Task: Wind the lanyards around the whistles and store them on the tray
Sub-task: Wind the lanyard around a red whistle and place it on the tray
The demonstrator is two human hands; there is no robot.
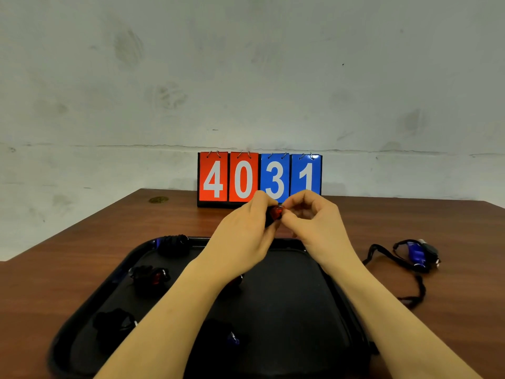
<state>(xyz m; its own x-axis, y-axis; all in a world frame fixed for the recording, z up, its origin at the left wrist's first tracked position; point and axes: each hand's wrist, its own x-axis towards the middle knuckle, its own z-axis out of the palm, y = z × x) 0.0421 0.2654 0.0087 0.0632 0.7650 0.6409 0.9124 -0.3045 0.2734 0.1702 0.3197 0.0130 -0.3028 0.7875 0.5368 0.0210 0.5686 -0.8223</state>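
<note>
Two bare hands are meeting above the far edge of a black tray [336, 310] lying on a brown tabletop [451, 228]. The left hand [243, 236] is closing its grip around a red whistle [276, 213], fingers curled over it. The right hand [314, 220] is pinching at the whistle's end with thumb and fingertips. Several wound whistles are lying on the tray, including one with red showing [150, 276]. A blue whistle [416, 254] with its black lanyard [415, 291] loose is lying on the tabletop to the right. A scoreboard [259, 177] reading 4031 is standing behind.
</note>
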